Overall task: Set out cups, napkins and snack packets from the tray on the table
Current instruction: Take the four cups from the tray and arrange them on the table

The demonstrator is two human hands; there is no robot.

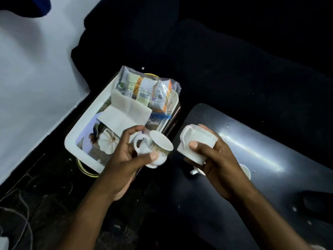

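Over tray edge (pixel 72 141): left hand (pixel 124 156) grips cup (pixel 158 148).

White cup (pixel 158 147) with a gold-green patterned band; plain white cup (pixel 197 141); white-rimmed tray (pixel 84 120); black table (pixel 252 150).

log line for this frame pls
left hand: holds cup | right hand: holds cup | napkins, packets: in tray

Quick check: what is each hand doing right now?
Left hand: closed on a gold-banded cup.
Right hand: closed on a plain white cup.
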